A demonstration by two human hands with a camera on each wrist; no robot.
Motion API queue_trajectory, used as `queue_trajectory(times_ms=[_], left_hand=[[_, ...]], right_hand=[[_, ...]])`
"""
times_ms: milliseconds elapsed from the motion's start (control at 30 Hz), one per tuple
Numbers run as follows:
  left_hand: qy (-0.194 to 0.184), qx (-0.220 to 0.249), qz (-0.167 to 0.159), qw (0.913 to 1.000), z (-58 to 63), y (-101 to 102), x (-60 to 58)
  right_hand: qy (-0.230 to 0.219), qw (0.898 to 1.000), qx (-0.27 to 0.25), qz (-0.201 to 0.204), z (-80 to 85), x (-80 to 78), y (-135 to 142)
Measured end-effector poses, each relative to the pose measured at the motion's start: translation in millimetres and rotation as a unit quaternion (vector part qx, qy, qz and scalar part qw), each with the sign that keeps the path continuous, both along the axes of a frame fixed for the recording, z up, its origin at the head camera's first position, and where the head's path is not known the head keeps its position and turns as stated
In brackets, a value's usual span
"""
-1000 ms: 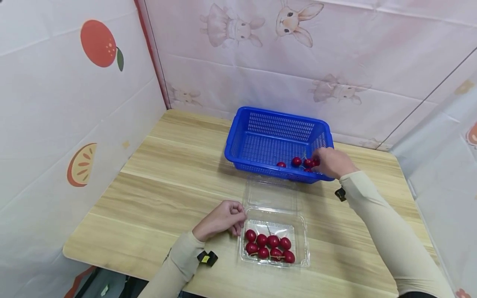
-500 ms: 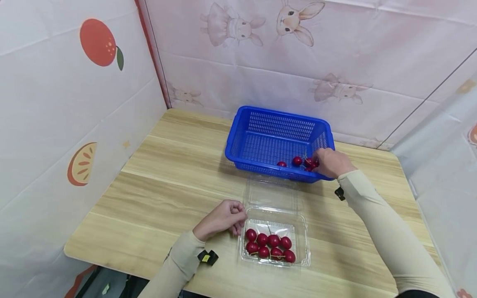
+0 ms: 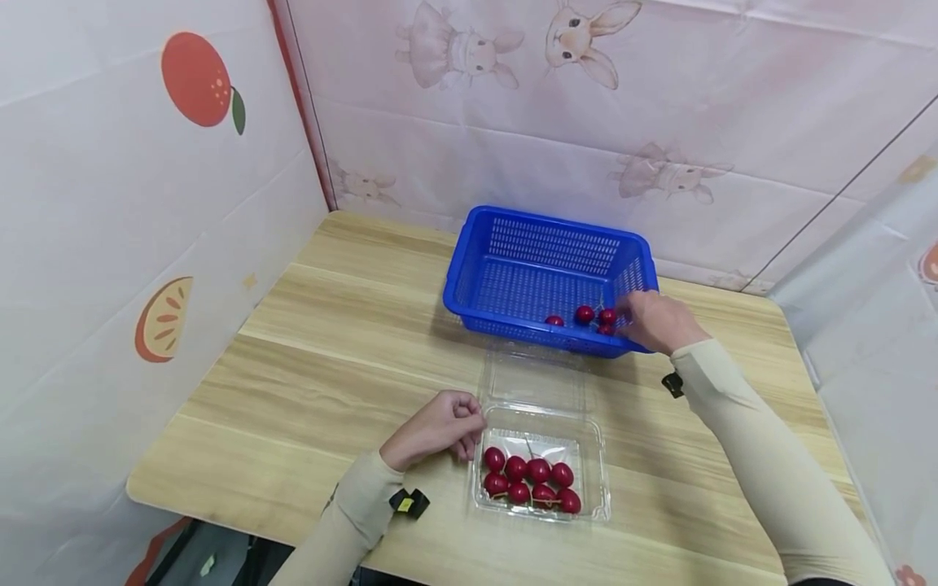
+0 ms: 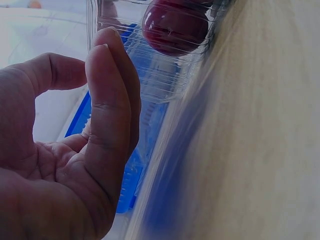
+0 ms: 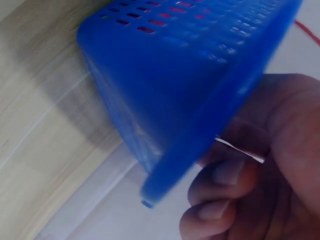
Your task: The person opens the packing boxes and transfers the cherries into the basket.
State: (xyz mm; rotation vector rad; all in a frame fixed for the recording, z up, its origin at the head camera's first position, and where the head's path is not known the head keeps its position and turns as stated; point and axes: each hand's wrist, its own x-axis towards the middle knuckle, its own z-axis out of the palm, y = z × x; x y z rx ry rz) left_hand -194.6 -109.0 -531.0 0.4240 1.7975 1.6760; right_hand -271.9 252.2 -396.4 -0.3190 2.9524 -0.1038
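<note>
My right hand (image 3: 655,320) reaches over the right end of a blue plastic basket (image 3: 550,277). Its fingers are curled, fingertips down among red cherries (image 3: 584,314) with stems. In the right wrist view the basket's rim (image 5: 220,115) covers part of the fingers (image 5: 210,210); I cannot tell whether they hold a cherry. My left hand (image 3: 438,429) rests at the left edge of a clear plastic box (image 3: 595,464), thumb close to bent fingers (image 4: 107,115), nothing visible between them. Several cherries (image 3: 538,470) lie in two rows in the box's front part.
The box's clear lid (image 3: 535,382) lies folded back toward the basket. All stands on a wooden table (image 3: 315,366). A printed white sheet (image 3: 513,146) hangs behind, another (image 3: 95,244) along the left side.
A cherry seen at my right fingertips earlier is now out of sight behind the hand, and the cherries beside it have shifted slightly. My left hand and the box stay in place.
</note>
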Motion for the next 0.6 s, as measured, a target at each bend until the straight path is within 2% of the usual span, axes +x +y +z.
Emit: queue_trajectory(times_ms=[167,300,467,600], left_hand=[[0.003,-0.005,-0.003,1.0,2.0,-1.2,-1.0],[0.002,-0.007,-0.001,1.0,3.8,-1.5,-2.9],[-0.005,-0.008,0.001,1.0,2.1,-1.4,-3.5],[-0.006,-0.006,-0.003,1.0,-0.3,-0.7,-3.1]], right_hand=[[0.055,0.998,-0.021,0.009,11.5,24.5,-10.5],[0.093,0.994,-0.053,0.037,22.7,48.4,-26.9],[0.082,0.989,-0.101,0.068,29.1,79.8,-51.0],[0.096,0.984,-0.106,0.103,29.0,103.2,-67.0]])
